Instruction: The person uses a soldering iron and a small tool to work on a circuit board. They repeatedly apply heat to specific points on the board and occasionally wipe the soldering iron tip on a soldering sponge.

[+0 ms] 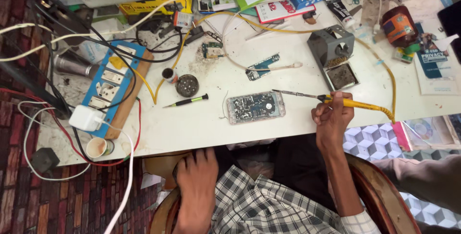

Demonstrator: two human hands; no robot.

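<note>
While the crowded left end of the worktop [192, 123] carries a blue power strip [111, 81] with a white charger [86, 118] plugged in and cables looped over it, the risk there looks plain to me: a hot tip or a dragged yellow cord [384, 71] could catch those wires; a paper cup [99, 147] stands at the very edge and would tip at a nudge; further along lie a small screwdriver [187, 101] and a round dark tin [187, 85], both near the opened phone [255, 107], which lies flat, back off, boards showing, in the middle of the worktop; the soldering iron [331, 99] has its tip just above or on the phone's upper right corner, and I judge that a lingering touch could scorch a part, or a slip could bridge two contacts; the left hand [198, 179] rests below the worktop edge on the lap, palm down, its fingers [192, 158] loosely curled and holding nothing; so the phone lies unsteadied and might slide under the tip; the right hand [331, 116] comes up from the lap with wrist bent, fingers clamped round the yellow handle like a pen; the grey iron stand [333, 54] sits beyond it.
</note>
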